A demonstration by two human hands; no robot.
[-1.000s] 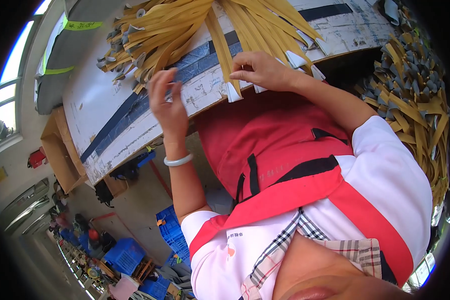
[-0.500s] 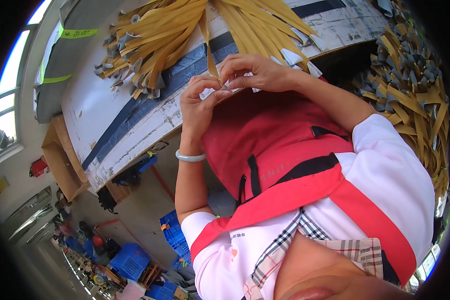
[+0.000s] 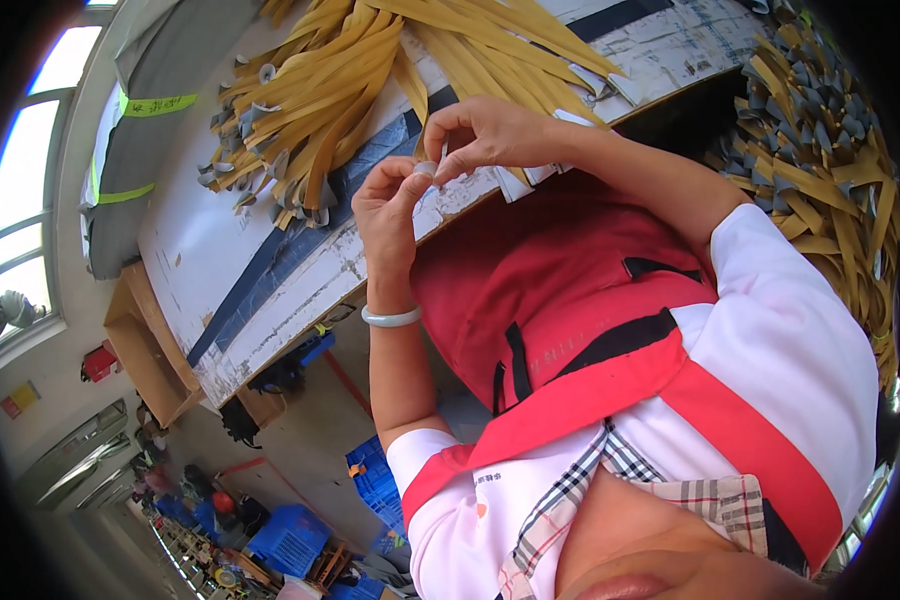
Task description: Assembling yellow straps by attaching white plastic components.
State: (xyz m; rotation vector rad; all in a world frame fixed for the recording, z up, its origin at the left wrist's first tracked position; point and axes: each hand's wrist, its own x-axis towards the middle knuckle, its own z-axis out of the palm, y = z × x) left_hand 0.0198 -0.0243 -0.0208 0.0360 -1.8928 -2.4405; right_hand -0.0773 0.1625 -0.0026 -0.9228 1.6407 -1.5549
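Above the near table edge, my left hand (image 3: 388,208) is closed in a pinch, with a small pale tab (image 3: 426,168) showing at its thumb and fingertip. The tab seems to be the end of a mustard-yellow strap (image 3: 409,84) coming down from the bundle. My right hand (image 3: 492,138) meets it fingertip to fingertip, thumb and index finger closed on the same end; a thin whitish edge shows there. My fingers hide most of this end. Beyond my hands, a fanned bundle of yellow straps (image 3: 315,85) with curled grey ends lies on the white table (image 3: 185,250).
A dark blue band (image 3: 260,285) runs along the worn tabletop. At right hangs a dense heap of yellow straps (image 3: 820,180) with grey ends. A cardboard box (image 3: 135,330) is by the table's left end; blue crates (image 3: 290,540) stand on the floor below.
Both hands have shifted slightly left, still pinched together. The pale tab shows more plainly between the fingertips. The whole view has turned a little, moving the table and crates rightward.
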